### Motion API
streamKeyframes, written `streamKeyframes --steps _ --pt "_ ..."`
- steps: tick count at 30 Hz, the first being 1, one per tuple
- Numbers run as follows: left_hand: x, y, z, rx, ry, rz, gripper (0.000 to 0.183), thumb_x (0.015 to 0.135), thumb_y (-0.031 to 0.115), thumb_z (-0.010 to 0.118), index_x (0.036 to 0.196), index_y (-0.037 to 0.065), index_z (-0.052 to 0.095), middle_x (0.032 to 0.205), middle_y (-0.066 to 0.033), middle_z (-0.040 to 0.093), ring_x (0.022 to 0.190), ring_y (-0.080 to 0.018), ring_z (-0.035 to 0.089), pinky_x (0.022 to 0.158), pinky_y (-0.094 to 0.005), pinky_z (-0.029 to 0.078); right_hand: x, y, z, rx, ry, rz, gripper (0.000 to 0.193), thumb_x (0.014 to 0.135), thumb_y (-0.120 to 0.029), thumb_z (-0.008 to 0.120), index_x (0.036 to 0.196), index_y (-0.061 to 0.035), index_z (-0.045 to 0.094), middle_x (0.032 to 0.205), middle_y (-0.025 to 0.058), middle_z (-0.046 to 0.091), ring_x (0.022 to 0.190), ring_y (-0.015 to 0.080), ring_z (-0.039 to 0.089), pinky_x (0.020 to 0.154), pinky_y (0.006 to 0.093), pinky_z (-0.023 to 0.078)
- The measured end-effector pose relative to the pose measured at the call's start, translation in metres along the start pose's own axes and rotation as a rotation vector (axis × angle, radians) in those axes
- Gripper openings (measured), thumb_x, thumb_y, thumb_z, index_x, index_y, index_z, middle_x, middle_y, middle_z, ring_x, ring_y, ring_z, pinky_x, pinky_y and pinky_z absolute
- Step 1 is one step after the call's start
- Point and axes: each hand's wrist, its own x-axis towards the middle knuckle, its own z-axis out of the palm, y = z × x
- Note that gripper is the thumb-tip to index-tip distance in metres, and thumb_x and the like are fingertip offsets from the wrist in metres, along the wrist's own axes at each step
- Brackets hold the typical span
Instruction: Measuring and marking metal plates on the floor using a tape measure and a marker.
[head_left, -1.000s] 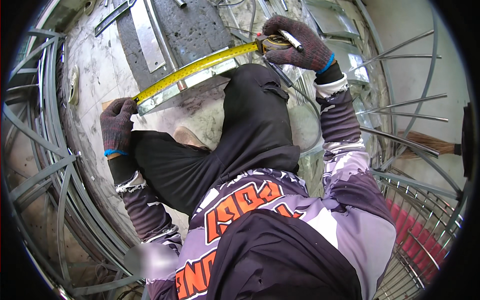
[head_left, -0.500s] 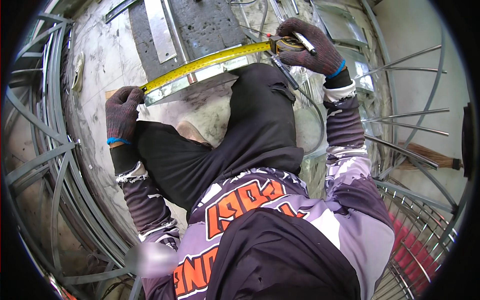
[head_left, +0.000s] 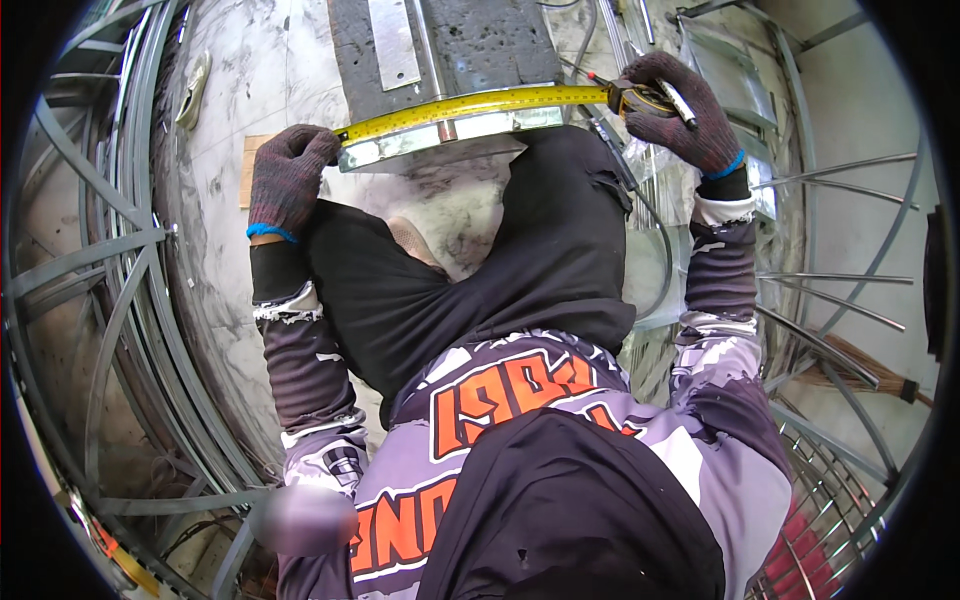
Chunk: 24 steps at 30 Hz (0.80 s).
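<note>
My left hand [head_left: 290, 180], in a dark knit glove with a blue cuff edge, is closed on the end of a yellow tape measure blade [head_left: 480, 105]. It sits at the left end of a shiny metal strip [head_left: 385, 150]. The blade runs along that strip to the tape measure case [head_left: 638, 101], dark and yellow. My right hand [head_left: 685, 118], gloved alike, grips the case and also carries a white marker pen [head_left: 677, 104] with a dark tip. A round metal tube [head_left: 430, 50] meets the strip near its middle, passing under the blade.
Under the tube lies a dark pitted slab [head_left: 490, 45] with a flat metal plate [head_left: 394, 45] on it. Metal frames [head_left: 85, 265] stand at the left. Rods [head_left: 850, 280] stick out at the right, near a broom [head_left: 860, 370]. A cable [head_left: 665, 250] curves beside my right knee.
The view has shifted and turned slightly, so everything sits farther right and the blade looks more level. Both hands keep their hold on the tape measure.
</note>
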Motion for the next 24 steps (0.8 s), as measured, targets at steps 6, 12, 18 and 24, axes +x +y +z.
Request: streamKeyframes --steps 6,12,18,24 --pt "-0.0009 0.0016 0.0033 0.001 0.018 0.026 0.027 0.101 0.026 0.071 0.109 0.001 0.079 0.086 -0.0031 0.076 0.064 -0.0079 0.057 0.058 -0.0254 0.047 -0.0007 -0.0009 0.0021 -0.019 0.000 0.028 0.053 0.078 -0.030 0.092 0.116 -0.0025 0.065 0.107 0.0114 0.071 0.100 0.0213 0.069 0.094 0.0360 0.056" --pt "-0.0001 0.0015 0.0036 0.018 0.019 0.014 0.027 0.101 0.026 0.070 0.108 0.002 0.079 0.087 -0.0027 0.075 0.066 -0.0078 0.057 0.059 -0.0260 0.047 0.0000 0.0012 0.0016 -0.051 0.007 -0.017 0.055 0.078 -0.029 0.093 0.117 -0.0022 0.065 0.107 0.0111 0.071 0.100 0.0206 0.069 0.094 0.0358 0.055" --pt "-0.0014 0.0042 0.0038 0.021 0.011 0.008 0.028 0.101 0.027 0.070 0.108 0.001 0.078 0.087 -0.0033 0.075 0.068 -0.0082 0.058 0.060 -0.0265 0.048 -0.0022 0.0056 0.0018 -0.065 0.006 -0.032 0.049 0.082 -0.022 0.090 0.120 -0.0026 0.066 0.108 0.0098 0.072 0.102 0.0173 0.068 0.096 0.0346 0.055" --pt "-0.0059 0.0050 0.0001 0.030 -0.032 0.006 0.029 0.100 0.027 0.069 0.106 0.001 0.078 0.086 -0.0042 0.075 0.070 -0.0089 0.059 0.061 -0.0270 0.048 -0.0042 0.0010 0.0017 -0.067 -0.020 0.005 0.048 0.083 -0.021 0.089 0.121 -0.0029 0.066 0.110 0.0101 0.072 0.103 0.0171 0.068 0.095 0.0346 0.056"
